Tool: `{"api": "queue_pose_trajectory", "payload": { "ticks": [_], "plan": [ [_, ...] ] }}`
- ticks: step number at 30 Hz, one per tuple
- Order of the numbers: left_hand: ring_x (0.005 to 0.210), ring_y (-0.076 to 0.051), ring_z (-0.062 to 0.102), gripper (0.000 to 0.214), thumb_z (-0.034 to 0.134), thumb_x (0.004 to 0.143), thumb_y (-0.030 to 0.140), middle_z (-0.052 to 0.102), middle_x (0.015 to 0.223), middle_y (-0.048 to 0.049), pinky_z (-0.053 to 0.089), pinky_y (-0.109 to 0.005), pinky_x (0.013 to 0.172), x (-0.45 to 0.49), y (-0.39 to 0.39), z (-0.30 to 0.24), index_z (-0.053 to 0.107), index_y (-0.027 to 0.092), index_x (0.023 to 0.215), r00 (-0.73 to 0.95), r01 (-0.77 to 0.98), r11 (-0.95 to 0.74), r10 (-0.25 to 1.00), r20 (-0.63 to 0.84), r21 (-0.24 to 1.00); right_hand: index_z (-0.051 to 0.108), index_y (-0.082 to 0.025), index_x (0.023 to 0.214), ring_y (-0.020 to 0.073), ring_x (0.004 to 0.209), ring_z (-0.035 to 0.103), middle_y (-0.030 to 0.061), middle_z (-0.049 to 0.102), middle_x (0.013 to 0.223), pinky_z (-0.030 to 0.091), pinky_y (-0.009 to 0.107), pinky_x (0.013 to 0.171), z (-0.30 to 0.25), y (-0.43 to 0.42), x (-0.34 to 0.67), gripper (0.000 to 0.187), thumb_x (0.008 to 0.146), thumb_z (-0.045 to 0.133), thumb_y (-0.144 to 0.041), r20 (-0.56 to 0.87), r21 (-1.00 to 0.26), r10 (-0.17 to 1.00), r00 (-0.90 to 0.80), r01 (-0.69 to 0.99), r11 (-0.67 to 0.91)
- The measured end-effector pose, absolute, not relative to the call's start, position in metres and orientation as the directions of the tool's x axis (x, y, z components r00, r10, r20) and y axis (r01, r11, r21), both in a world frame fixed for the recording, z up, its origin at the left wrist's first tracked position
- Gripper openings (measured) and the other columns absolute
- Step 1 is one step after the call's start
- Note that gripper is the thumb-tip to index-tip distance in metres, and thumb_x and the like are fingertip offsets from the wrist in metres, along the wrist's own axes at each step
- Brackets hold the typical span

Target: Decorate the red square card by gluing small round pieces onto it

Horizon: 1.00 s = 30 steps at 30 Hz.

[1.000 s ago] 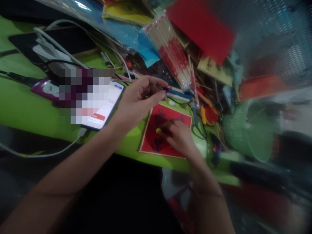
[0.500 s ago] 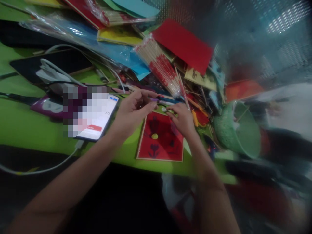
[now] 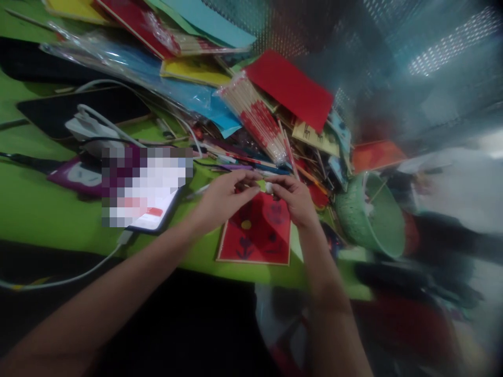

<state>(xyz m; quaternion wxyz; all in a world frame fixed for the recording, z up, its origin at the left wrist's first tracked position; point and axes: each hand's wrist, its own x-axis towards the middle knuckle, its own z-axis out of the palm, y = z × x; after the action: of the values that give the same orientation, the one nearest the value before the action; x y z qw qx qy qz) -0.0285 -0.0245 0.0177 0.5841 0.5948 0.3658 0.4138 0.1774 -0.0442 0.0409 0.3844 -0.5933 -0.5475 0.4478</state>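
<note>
My right hand (image 3: pixel 296 201) pinches a small white piece (image 3: pixel 269 187) between thumb and fingers; its kind is too small to tell. Facing it, my left hand (image 3: pixel 228 196) has its thumb and fingers stretched forward and apart, with nothing plainly seen in them. The tips of both hands are close together above the far edge of a red square card (image 3: pixel 257 246). This card has a light wooden rim, dark flower shapes and one round yellow spot (image 3: pixel 246 224). My hands cover part of its upper side.
Left of my hands lies a lit phone (image 3: pixel 173 196) with a white cable (image 3: pixel 98 269). Behind are a bag of red-tipped sticks (image 3: pixel 257 118), a red sheet (image 3: pixel 291 89), pens and blue paper. A green basket (image 3: pixel 353 214) stands right. The green table's (image 3: pixel 188 256) front edge is near me.
My hands have come closer together, and both sit slightly lower in the view. The white piece stays in my right fingers. The view has shifted a little.
</note>
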Motion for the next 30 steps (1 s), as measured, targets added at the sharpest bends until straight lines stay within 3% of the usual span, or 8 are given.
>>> {"api": "queue_pose_trajectory", "payload": {
  "ticks": [4, 11, 17, 23, 30],
  "plan": [
    [0.081, -0.018, 0.065, 0.023, 0.064, 0.087, 0.035, 0.075, 0.093, -0.0044, 0.048, -0.030, 0.073, -0.025, -0.026, 0.018, 0.073, 0.018, 0.101, 0.480, -0.011, -0.044, 0.876, 0.044, 0.999, 0.069, -0.022, 0.089, 0.0099, 0.063, 0.057, -0.0027, 0.068, 0.076, 0.048, 0.024, 0.060, 0.044, -0.057, 0.169, 0.028, 0.072, 0.083, -0.040, -0.080, -0.974, 0.995, 0.057, 0.207, -0.090],
    [0.067, -0.014, 0.060, 0.025, 0.069, 0.083, 0.040, 0.069, 0.077, -0.0024, 0.046, -0.027, 0.063, -0.023, -0.027, 0.021, 0.070, 0.016, 0.088, 0.524, -0.057, 0.088, 0.851, -0.045, 0.994, 0.074, -0.022, 0.089, 0.0125, 0.070, 0.062, -0.0007, 0.072, 0.080, 0.052, 0.028, 0.069, 0.043, -0.066, 0.164, 0.020, 0.080, 0.078, -0.040, 0.040, -0.950, 0.996, 0.076, 0.313, 0.014],
    [0.076, -0.016, 0.065, 0.021, 0.069, 0.083, 0.036, 0.073, 0.086, -0.0043, 0.052, -0.029, 0.070, -0.021, -0.025, 0.015, 0.072, 0.017, 0.092, 0.520, -0.139, 0.133, 0.853, -0.042, 0.981, 0.073, -0.022, 0.093, 0.0155, 0.079, 0.066, 0.0007, 0.073, 0.086, 0.054, 0.031, 0.076, 0.044, -0.074, 0.163, 0.022, 0.078, 0.080, -0.037, 0.101, -0.928, 0.991, 0.083, 0.367, 0.064],
    [0.083, -0.016, 0.068, 0.018, 0.074, 0.081, 0.033, 0.075, 0.090, -0.0036, 0.055, -0.030, 0.078, -0.017, -0.026, 0.011, 0.076, 0.021, 0.094, 0.552, -0.238, 0.217, 0.832, -0.052, 0.947, 0.072, -0.025, 0.101, 0.0181, 0.083, 0.065, 0.0040, 0.072, 0.094, 0.055, 0.034, 0.076, 0.047, -0.082, 0.154, 0.018, 0.087, 0.072, -0.036, 0.299, -0.720, 0.954, -0.016, 0.653, 0.236],
    [0.079, -0.016, 0.069, 0.027, 0.083, 0.073, 0.038, 0.075, 0.087, -0.0045, 0.057, -0.029, 0.071, -0.016, -0.028, 0.013, 0.077, 0.020, 0.093, 0.617, -0.314, 0.413, 0.773, -0.146, 0.855, 0.070, -0.028, 0.110, 0.0240, 0.097, 0.065, 0.0060, 0.072, 0.104, 0.055, 0.040, 0.085, 0.052, -0.084, 0.159, 0.027, 0.087, 0.072, -0.042, 0.308, -0.531, 0.942, -0.135, 0.797, 0.288]
  ]
}}
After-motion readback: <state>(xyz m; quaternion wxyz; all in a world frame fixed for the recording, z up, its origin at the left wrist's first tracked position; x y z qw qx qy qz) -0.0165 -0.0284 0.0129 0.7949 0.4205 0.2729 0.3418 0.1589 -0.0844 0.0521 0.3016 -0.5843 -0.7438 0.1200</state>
